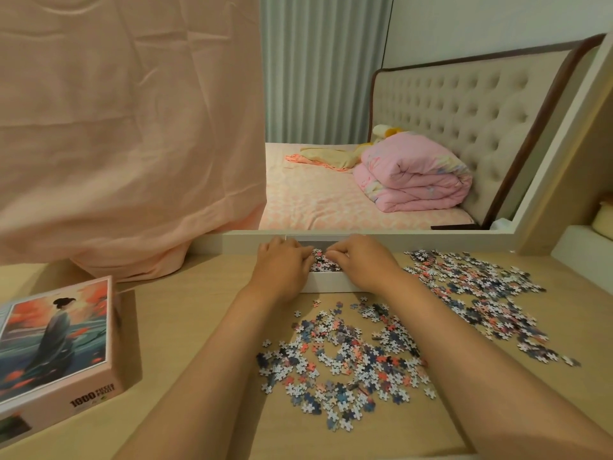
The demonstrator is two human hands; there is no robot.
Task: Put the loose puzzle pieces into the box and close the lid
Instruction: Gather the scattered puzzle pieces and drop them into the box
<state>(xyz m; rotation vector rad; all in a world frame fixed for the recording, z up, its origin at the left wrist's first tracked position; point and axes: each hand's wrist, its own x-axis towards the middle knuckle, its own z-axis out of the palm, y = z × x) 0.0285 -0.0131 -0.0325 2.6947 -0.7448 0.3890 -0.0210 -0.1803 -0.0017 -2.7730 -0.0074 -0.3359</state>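
Note:
A white open box (326,283) stands at the far middle of the table, with puzzle pieces (321,260) showing inside it between my hands. My left hand (282,265) and my right hand (363,260) are both over the box, fingers curled down onto the pieces, fingertips nearly meeting. Whether they grip pieces or just press on them I cannot tell. A large loose pile of pieces (345,356) lies on the table in front of the box, and a second pile (477,290) spreads to the right. The pink box lid (56,343), printed with a picture of a woman, lies at the left.
The wooden table (199,320) backs onto a large mirror whose white frame (238,239) runs just behind the box. A peach cloth (126,134) hangs over the mirror's left part down to the tabletop. A white shelf (580,257) stands at the far right.

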